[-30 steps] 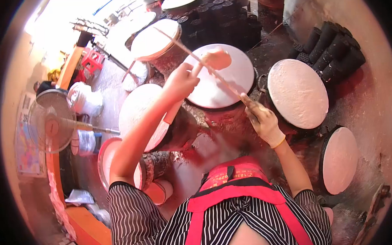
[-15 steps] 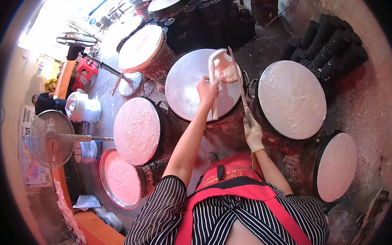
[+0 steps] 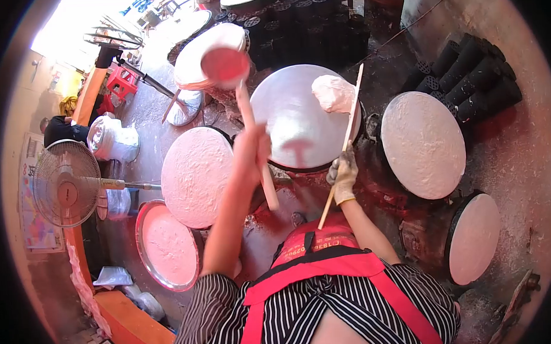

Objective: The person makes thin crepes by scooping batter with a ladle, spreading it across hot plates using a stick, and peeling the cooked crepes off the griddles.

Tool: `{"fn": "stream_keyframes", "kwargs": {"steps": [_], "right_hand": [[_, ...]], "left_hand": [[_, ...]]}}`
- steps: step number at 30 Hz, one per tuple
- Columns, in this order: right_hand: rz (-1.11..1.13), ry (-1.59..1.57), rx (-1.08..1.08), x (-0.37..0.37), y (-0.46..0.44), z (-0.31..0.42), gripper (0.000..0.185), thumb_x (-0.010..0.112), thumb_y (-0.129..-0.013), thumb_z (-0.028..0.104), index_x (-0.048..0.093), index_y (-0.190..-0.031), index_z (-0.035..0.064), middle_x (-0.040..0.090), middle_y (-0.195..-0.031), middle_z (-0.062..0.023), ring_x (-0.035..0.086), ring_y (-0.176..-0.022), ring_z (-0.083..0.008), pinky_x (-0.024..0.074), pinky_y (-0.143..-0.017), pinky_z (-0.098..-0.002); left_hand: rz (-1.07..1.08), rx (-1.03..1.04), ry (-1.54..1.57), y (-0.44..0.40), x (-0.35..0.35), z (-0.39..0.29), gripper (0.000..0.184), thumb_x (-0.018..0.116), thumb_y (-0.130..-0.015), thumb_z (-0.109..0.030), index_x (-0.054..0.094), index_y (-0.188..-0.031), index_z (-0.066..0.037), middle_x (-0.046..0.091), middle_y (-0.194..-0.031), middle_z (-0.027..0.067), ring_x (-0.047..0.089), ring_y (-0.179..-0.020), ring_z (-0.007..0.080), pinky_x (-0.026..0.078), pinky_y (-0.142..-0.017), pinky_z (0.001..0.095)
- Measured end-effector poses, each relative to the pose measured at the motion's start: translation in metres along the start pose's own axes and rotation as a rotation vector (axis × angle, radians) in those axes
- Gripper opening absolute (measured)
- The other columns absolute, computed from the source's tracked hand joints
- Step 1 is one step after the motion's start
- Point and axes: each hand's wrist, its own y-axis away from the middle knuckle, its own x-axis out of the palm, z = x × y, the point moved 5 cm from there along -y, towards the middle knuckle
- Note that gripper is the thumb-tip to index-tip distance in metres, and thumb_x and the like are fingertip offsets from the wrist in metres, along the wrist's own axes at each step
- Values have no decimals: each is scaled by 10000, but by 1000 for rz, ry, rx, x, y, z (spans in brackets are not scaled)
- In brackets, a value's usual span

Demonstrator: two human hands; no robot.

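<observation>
My left hand [image 3: 253, 145] is closed round the wooden handle of a round-headed tool [image 3: 225, 66], its head raised over the griddles at the upper left. Its lower handle end points toward my body. A glove covers my right hand [image 3: 343, 169], which grips a long thin stick [image 3: 353, 105] slanting up along the right side of the middle griddle. On that round grey griddle [image 3: 283, 123] sits a lump of pale dough [image 3: 333, 94], beside the upper part of the stick. A T-shaped shadow or reflection shows on the griddle's surface.
Pale-coated griddles flank the middle one, at left [image 3: 197, 178], right [image 3: 423, 145] and lower right [image 3: 474, 239]. A rimmed tray of pale material [image 3: 167, 245] is at lower left. Black perforated cylinders [image 3: 479, 83] stand at the right wall. A fan [image 3: 68, 184] is at left.
The left hand has moved left and back from the griddle, lifting the round-headed tool away. The dough lump now rests on the griddle. The stick leans further right at its top.
</observation>
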Motion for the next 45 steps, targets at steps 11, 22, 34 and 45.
{"fn": "stream_keyframes", "kwargs": {"steps": [11, 22, 34, 45], "right_hand": [[99, 447, 65, 127, -89, -20, 235, 530, -963, 246, 571, -1193, 220, 453, -619, 36, 385, -400, -81, 284, -321, -249], [44, 336, 5, 20, 3, -15, 372, 505, -997, 239, 541, -1336, 389, 440, -600, 37, 330, -340, -89, 279, -308, -263], [472, 598, 313, 59, -15, 59, 359, 535, -986, 233, 558, -1334, 318, 448, -619, 38, 316, -367, -74, 268, -319, -256], [711, 885, 293, 65, -72, 88, 381, 549, -979, 272, 559, -1358, 238, 392, -597, 54, 297, -377, -62, 252, -339, -238]], "left_hand": [[-275, -120, 164, 138, -142, 80, 179, 613, -955, -225, 500, -876, -112, 346, -570, -66, 292, -393, 28, 209, -333, 199], [-338, -111, 8, 150, -201, 89, 184, 659, -916, -179, 529, -851, -67, 454, -645, -16, 397, -480, 74, 348, -442, 236], [-500, -77, 25, 149, -163, 139, 148, 670, -899, -170, 610, -992, -72, 639, -903, 28, 583, -755, 98, 483, -671, 263], [-672, -44, 170, 152, -103, 191, 180, 641, -904, -132, 604, -1074, -85, 652, -1046, 27, 595, -1049, 136, 510, -884, 330]]}}
